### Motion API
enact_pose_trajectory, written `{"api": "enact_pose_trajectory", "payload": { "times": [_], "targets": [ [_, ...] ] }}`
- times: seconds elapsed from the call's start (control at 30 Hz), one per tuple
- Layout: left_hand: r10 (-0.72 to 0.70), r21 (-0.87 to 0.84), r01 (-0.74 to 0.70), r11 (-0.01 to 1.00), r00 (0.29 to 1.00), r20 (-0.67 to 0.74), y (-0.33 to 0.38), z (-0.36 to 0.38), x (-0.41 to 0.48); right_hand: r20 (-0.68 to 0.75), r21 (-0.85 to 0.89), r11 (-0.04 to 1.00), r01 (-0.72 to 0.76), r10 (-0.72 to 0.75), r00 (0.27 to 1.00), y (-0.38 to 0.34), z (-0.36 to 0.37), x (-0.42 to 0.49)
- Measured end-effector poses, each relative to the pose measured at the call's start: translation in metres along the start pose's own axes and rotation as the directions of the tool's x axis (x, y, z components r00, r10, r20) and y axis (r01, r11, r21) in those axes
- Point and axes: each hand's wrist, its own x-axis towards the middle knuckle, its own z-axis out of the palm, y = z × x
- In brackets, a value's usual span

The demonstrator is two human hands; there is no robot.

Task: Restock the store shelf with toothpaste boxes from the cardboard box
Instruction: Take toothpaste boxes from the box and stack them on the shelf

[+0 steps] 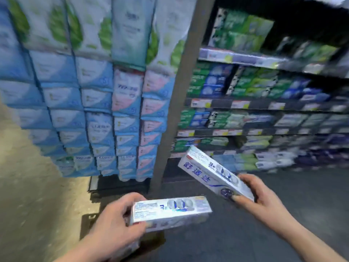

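With fingers curled, the left hand (117, 224) holds the near box (170, 210) and the right hand (264, 202) the far box (211, 172), neither yet on the shelf (255, 105) far right.

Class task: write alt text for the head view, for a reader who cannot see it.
A person's left hand grips a white toothpaste box and the right hand grips a second, tilted box, before store shelves packed with toothpaste. Stacked blue and green packs fill the left.

Left hand (117, 222), right hand (264, 201) (fingers (238, 197) curled).
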Motion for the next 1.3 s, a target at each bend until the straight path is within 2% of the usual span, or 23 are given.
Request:
{"api": "enact_pose_trajectory", "payload": {
  "times": [0.13,0.27,0.37,0.53,0.73,1.03,1.3],
  "targets": [
    [0.082,-0.037,-0.079,0.996,0.991,0.102,0.079,0.04,0.005,-0.184,0.093,0.993,-0.066,0.082,0.98,0.018,-0.088,-0.055],
    [0.11,-0.094,-0.088,0.992,0.957,0.268,0.157,0.102,0.011,-0.321,0.114,0.985,-0.13,0.16,0.934,0.051,-0.17,-0.106],
    [0.168,-0.144,-0.125,0.982,0.925,0.342,0.21,0.155,0.02,-0.404,0.13,0.982,-0.139,0.18,0.897,0.079,-0.228,-0.138],
    [0.18,-0.175,-0.117,0.978,0.894,0.41,0.294,0.266,0.031,-0.512,0.075,0.985,-0.156,0.172,0.841,0.147,-0.339,-0.192],
    [0.221,-0.257,-0.122,0.959,0.889,0.402,0.376,0.376,0.038,-0.58,0.061,0.988,-0.142,0.151,0.801,0.211,-0.446,-0.225],
    [0.284,-0.319,-0.15,0.936,0.855,0.433,0.454,0.465,0.097,-0.613,0.025,0.995,-0.098,0.093,0.784,0.284,-0.533,-0.195],
    [0.348,-0.347,-0.165,0.923,0.742,0.573,0.52,0.555,0.217,-0.632,0.067,0.991,-0.112,0.129,0.764,0.35,-0.634,-0.125]
  ]
}}
